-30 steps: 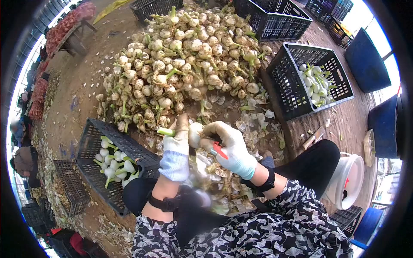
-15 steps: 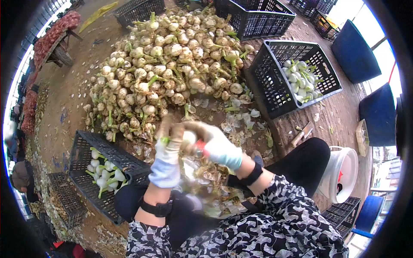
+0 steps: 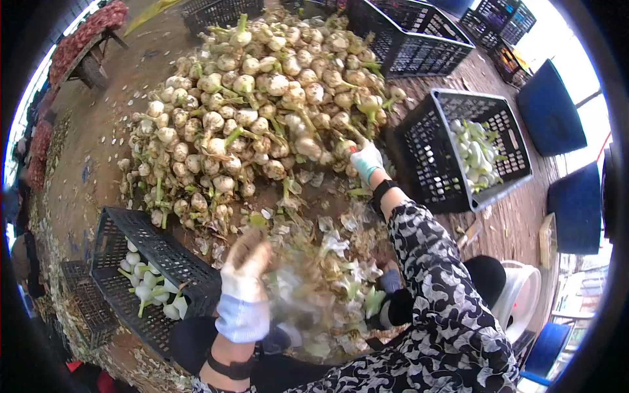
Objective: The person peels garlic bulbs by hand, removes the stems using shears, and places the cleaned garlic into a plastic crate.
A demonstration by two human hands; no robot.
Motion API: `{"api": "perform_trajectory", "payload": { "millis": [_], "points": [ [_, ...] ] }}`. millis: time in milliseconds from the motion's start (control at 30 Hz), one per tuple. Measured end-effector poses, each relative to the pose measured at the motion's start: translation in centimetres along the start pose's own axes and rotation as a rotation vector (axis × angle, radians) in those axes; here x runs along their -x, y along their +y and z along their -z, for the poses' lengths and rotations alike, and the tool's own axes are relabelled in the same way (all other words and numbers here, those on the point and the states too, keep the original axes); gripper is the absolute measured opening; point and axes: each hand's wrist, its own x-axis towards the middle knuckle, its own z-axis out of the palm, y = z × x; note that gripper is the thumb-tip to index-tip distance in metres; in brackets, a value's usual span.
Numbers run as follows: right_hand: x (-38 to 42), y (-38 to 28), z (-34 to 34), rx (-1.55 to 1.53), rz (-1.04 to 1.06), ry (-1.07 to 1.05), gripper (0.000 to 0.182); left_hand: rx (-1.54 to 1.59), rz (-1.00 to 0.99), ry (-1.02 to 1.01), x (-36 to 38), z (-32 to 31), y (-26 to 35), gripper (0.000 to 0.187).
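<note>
My right hand (image 3: 367,162), in a white and teal glove, reaches to the right edge of a heap of unpeeled garlic bulbs (image 3: 262,98). Something small and red shows at its curled fingers, but what they grip is largely hidden. My left hand (image 3: 247,265), gloved and blurred, hovers over the near side of the heap with its fingers apart and nothing in them. Torn skins and leaf scraps (image 3: 334,242) cover the ground between my legs. Peeled white bulbs (image 3: 149,285) lie in a tilted black crate (image 3: 164,239) left of my left hand.
Another black crate (image 3: 426,150) with peeled bulbs (image 3: 476,157) stands on planks at the right. A wooden-handled tool (image 3: 470,234) lies close to it. Near my knee is a white bucket (image 3: 524,295). More crates (image 3: 419,49) stand behind the heap; blue bins (image 3: 550,108) line the right side.
My hands have parted. The right went forward to the heap; the left moved down and opened. The white bulb between them is out of both hands. The view has shifted slightly.
</note>
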Motion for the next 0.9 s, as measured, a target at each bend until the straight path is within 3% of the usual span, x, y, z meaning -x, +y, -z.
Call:
{"api": "perform_trajectory", "payload": {
  "millis": [33, 67, 133, 167, 267, 333, 400, 467, 567, 600, 633, 667, 700, 733, 767, 800, 833, 867, 900],
  "points": [
    [-1.8, 0.0, -1.1, 0.188, 0.050, -0.012, 0.062, -0.003, 0.206, 0.004, 0.1, -0.1, 1.2, 0.041],
    [-3.4, 0.0, -2.2, 0.373, 0.100, -0.024, 0.060, 0.012, 0.252, 0.002, -0.3, 0.0, 1.1, 0.041],
    [-3.1, -2.8, -1.9, 0.410, -0.003, -0.200, 0.055, -0.012, 0.120, 0.006, -0.6, 0.4, -1.1, 0.040],
    [-3.6, -2.9, -2.6, 0.423, -0.005, -0.181, 0.055, -0.013, 0.232, 0.020, -1.0, 0.1, 0.2, 0.039],
    [-3.6, -1.6, -3.2, 0.415, -0.016, -0.167, 0.052, -0.015, 0.280, 0.044, -1.4, 0.0, 0.2, 0.038],
    [-0.8, 0.6, -3.4, 0.099, -0.091, -0.095, 0.048, -0.038, 0.198, -0.009, -1.0, 0.2, -0.3, 0.039],
    [4.5, 0.4, -1.1, -0.435, -0.273, -0.433, 0.049, -0.014, 0.240, 0.034, -1.2, 0.0, -0.5, 0.038],
    [13.6, -0.6, -1.0, -1.650, -0.252, -0.804, 0.061, 0.066, 0.288, 0.021, -1.1, 0.1, -1.7, 0.042],
    [21.8, -3.1, -0.4, -1.659, 0.103, -0.726, 0.086, 0.400, 0.494, 0.008, -0.8, -0.8, -1.4, 0.060],
    [22.4, -2.7, -1.2, -1.618, 0.211, -0.734, 0.092, 0.537, 0.476, -0.141, -1.7, 0.1, -2.8, 0.058],
    [23.5, -3.9, -0.3, -1.541, 0.396, -0.794, 0.098, 0.479, 0.403, -0.233, -1.6, 0.6, -3.1, 0.056],
    [24.7, -7.7, 3.3, -1.190, 0.401, -0.832, 0.095, 0.420, 0.327, -0.328, -1.3, 0.9, -2.8, 0.055],
    [25.3, -8.9, 4.9, -1.072, 0.393, -0.808, 0.092, 0.704, 0.359, -0.230, -1.1, 0.1, -1.4, 0.051],
    [25.7, -9.4, 5.9, -0.949, 0.386, -0.781, 0.088, 0.701, 0.345, -0.240, -0.5, 0.1, -0.4, 0.051],
    [25.5, -9.5, 6.7, -1.008, 0.548, -0.809, 0.077, 0.536, 0.160, -0.190, 0.1, 0.1, 0.4, 0.051],
    [25.7, -9.9, 7.1, -0.953, 0.522, -0.695, 0.069, 0.371, -0.020, -0.135, 0.6, 0.1, 0.9, 0.050],
    [26.2, -10.3, 7.8, -0.985, 0.438, -0.681, 0.063, 0.374, -0.027, -0.142, 0.8, 0.2, 0.8, 0.050],
    [27.0, -11.4, 8.9, -1.014, 0.354, -0.666, 0.058, 0.287, -0.167, -0.121, 0.6, 0.3, 0.2, 0.057],
    [27.2, -11.9, 9.4, -0.885, 0.416, -0.618, 0.049, 0.201, -0.307, -0.099, 0.2, 0.4, -0.5, 0.066]
  ]
}}
